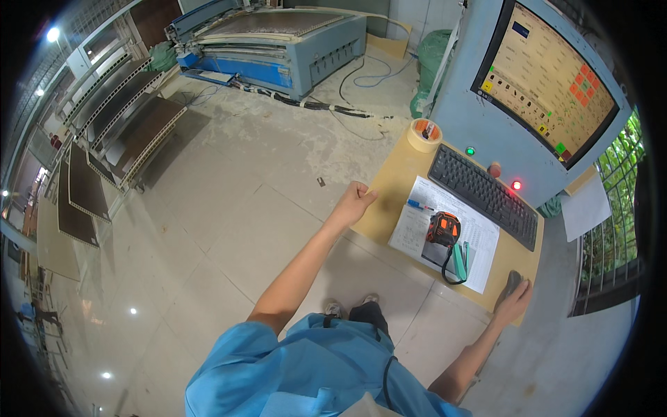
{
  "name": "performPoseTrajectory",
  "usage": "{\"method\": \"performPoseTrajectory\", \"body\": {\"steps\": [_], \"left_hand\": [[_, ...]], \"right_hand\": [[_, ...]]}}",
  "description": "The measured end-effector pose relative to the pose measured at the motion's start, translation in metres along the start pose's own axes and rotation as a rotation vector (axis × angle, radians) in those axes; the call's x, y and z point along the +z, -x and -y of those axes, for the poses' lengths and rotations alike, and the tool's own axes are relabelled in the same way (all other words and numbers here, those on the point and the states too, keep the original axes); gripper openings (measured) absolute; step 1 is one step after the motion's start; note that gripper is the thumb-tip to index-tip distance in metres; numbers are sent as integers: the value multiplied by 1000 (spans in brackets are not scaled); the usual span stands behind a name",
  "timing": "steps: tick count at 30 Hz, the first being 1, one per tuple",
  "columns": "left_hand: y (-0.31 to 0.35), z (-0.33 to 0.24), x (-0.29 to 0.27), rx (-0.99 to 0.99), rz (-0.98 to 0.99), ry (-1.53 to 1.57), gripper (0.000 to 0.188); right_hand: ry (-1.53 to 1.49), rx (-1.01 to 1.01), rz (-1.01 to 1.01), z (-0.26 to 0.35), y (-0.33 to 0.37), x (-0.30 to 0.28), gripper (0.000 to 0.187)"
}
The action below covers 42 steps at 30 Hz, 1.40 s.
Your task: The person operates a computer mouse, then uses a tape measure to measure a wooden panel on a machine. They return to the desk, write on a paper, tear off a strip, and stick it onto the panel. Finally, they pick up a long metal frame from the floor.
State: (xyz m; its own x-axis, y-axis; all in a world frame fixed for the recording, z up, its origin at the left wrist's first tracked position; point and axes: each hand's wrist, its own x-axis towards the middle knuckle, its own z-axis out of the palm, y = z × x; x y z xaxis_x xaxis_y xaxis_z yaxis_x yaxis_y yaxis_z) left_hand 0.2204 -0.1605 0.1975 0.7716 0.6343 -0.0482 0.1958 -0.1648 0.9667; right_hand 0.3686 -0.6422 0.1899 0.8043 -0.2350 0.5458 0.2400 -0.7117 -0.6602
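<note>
A tan board (392,167) juts out as a shelf below the control cabinet's screen. My left hand (354,205) is closed at its left edge, thumb and fingers together on the rim. At the board's right end, my right hand (514,302) rests closed around a dark computer mouse (511,283), partly covering it. Between my hands lie printed sheets (479,267), with an orange and black tape measure (443,228) on top. Beside the tape measure are a green, knife-like tool (460,260) and a blue-capped pen (419,205). A black keyboard (486,194) lies behind the papers.
A roll of tape (424,134) stands at the board's far left corner. The blue cabinet (451,104) carries a lit screen (549,83) and lighted buttons. Further off are a flatbed machine (299,62), cables (306,104) across the floor, and a rack of dark panels (125,111).
</note>
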Motion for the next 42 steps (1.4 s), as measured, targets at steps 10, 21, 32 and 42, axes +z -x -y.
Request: {"method": "performPoseTrajectory", "body": {"steps": [10,21,32,42], "left_hand": [[147,-132,-17,503,570,428,19],[259,-195,53,689,1652,1149,57],[295,-156,143,973,1871,1006,54],[299,-152,158,1070,1829,1005,48]], "right_hand": [[18,14,10,-8,-1,2,54],[19,20,1,-5,0,0,56],[10,11,-18,-11,2,1,55],[42,17,-1,0,3,-1,58]]}}
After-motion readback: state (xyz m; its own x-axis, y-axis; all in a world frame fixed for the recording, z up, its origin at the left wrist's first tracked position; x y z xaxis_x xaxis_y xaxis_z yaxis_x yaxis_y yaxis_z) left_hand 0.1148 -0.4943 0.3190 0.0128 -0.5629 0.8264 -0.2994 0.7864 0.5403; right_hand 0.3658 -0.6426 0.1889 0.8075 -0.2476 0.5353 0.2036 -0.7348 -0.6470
